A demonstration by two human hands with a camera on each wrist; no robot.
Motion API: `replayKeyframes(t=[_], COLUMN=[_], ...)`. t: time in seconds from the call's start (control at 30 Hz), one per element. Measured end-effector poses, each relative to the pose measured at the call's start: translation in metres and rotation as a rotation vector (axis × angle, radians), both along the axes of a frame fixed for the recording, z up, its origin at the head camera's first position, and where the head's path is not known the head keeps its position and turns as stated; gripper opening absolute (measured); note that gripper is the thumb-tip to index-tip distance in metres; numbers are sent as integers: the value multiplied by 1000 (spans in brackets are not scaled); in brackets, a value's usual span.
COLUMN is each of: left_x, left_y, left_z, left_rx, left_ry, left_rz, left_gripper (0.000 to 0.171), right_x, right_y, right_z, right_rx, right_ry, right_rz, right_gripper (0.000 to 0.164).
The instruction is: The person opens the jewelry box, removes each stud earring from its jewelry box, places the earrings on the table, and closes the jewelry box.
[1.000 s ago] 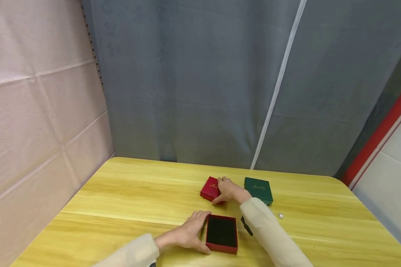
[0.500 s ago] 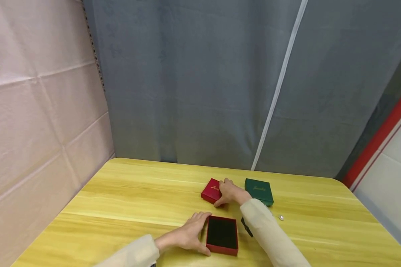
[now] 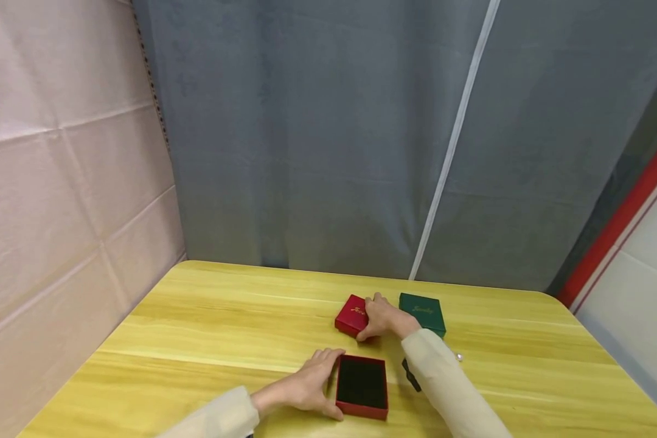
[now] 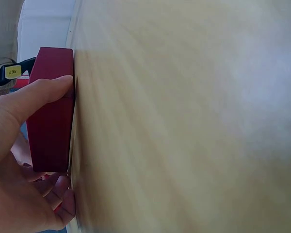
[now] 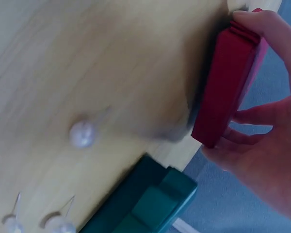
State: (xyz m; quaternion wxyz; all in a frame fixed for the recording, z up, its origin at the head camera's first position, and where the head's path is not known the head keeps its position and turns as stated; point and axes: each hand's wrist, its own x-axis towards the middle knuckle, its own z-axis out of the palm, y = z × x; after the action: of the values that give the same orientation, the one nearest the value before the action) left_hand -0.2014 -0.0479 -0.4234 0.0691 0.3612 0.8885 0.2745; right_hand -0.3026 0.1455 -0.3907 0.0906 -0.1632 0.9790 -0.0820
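My left hand [image 3: 309, 382] spans the left side of an open red jewelry box base [image 3: 362, 382] with a black pad inside. In the left wrist view, the thumb lies on the base's red wall [image 4: 51, 126], and the fingers curl at its far end. Farther back, my right hand [image 3: 382, 318] grips the red jewelry box lid [image 3: 350, 312], gold lettering facing up. The right wrist view shows thumb and fingers on opposite ends of the lid [image 5: 225, 80], with a dark shadow beside it on the wood. My right hand covers the lid's right part.
A green jewelry box [image 3: 424, 311] with gold lettering and a bow [image 5: 153, 201] stands right of my right hand. Several pearl earrings [image 5: 82, 134] lie on the wooden table [image 3: 224, 310]; one pearl [image 3: 458, 357] shows beside the right sleeve. A grey curtain [image 3: 317, 152] hangs behind the table.
My right hand has shifted slightly right and toward me with the red lid. The left hand and the base stay in place.
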Motion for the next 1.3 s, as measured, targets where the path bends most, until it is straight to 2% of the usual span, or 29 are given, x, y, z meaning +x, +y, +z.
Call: replayKeyframes(t=[0.5,0.67,1.03,1.3], left_x=[-1,0,0,-1], left_y=[-2,-2,-1,-1], left_z=[1,3,1,-1], left_rx=[0,-1,3,23], left_ry=[-14,-18,-11,24], left_rz=[5,18,17,12], left_gripper=[98,98,99,96], right_x=[12,16,42,65], right_y=[31,39,47,44], right_z=[16,22,28,25], right_rx=[-71,-99,-157,-159], right_ry=[124,181,277,264], right_rz=[48,93,240,322], right_gripper=[80,80,85,86])
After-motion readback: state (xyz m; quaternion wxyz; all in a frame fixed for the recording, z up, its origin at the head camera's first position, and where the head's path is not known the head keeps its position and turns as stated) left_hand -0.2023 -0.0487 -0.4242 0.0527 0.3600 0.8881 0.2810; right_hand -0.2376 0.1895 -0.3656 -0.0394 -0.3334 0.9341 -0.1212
